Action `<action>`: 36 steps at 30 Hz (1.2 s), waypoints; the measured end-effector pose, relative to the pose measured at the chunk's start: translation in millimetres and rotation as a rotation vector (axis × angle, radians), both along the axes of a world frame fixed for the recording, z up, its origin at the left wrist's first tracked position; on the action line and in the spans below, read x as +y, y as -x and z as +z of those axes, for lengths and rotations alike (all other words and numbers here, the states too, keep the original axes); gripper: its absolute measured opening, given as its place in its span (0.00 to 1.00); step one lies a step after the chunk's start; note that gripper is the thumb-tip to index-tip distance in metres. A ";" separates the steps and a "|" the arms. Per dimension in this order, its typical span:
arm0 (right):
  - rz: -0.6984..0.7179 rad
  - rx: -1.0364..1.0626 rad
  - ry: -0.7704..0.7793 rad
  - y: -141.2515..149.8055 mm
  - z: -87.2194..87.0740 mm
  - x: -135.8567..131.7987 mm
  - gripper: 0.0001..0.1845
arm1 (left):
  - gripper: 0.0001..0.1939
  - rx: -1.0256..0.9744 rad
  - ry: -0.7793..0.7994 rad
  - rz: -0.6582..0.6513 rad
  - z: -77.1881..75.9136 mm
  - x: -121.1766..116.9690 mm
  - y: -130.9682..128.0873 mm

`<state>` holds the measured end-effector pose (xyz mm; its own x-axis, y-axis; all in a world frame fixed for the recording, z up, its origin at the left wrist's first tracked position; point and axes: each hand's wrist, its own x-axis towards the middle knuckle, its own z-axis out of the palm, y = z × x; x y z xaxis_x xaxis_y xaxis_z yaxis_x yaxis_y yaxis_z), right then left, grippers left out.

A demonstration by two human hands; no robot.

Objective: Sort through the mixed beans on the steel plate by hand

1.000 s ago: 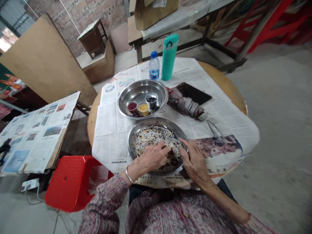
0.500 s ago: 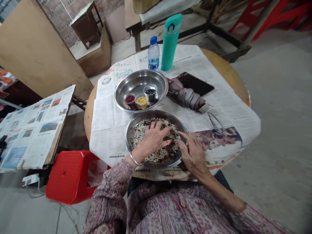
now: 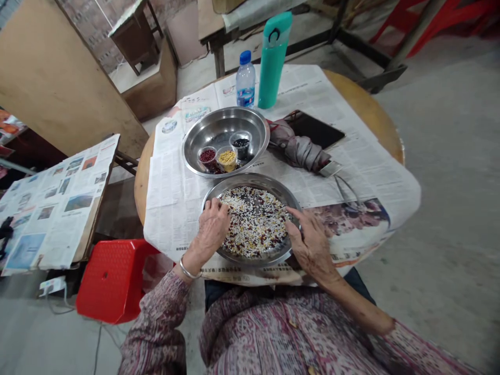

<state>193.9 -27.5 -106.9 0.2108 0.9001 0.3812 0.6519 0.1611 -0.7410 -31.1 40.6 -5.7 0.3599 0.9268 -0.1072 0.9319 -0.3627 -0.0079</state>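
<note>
A shallow steel bowl (image 3: 255,179) sits on newspaper in front of me. A mix of white grains and dark red, black and yellow beans (image 3: 255,221) spreads over its bottom. My left hand (image 3: 213,226), with a silver bangle at the wrist, is closed over the bowl's left edge, fingers curled at the rim. On the opposite side my right hand (image 3: 310,239) grips the right rim, its thumb towards the inside. Behind stands a second steel bowl (image 3: 203,127), holding small clear cups of red beans (image 3: 207,156), yellow beans (image 3: 227,158) and black beans (image 3: 240,143).
A water bottle (image 3: 245,80) and a teal flask (image 3: 274,62) stand at the table's back. A folded grey umbrella (image 3: 302,151) lies beside a dark tablet-like slab (image 3: 316,127). To the left are a red stool (image 3: 111,281) and a newspaper-covered table (image 3: 62,203).
My left hand has left the mix in the middle and moved to the bowl's left rim. The mix now lies more evenly spread. My right hand has stayed at the right rim.
</note>
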 end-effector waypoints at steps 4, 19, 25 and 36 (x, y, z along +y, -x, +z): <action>-0.002 0.005 0.013 -1.2 -0.3 -0.4 0.25 | 0.31 -0.125 -0.017 0.067 -7.3 -4.1 -4.8; 0.007 0.005 -0.003 -0.9 -1.1 0.5 0.25 | 0.18 -0.263 0.275 -0.362 -4.9 -10.1 -35.3; 0.001 0.020 0.010 -0.1 0.0 -0.4 0.24 | 0.07 -0.140 0.254 -0.355 5.8 -34.0 2.2; 0.009 0.023 0.010 -0.3 1.8 0.2 0.24 | 0.18 -0.241 0.067 -0.038 -8.5 5.3 -23.6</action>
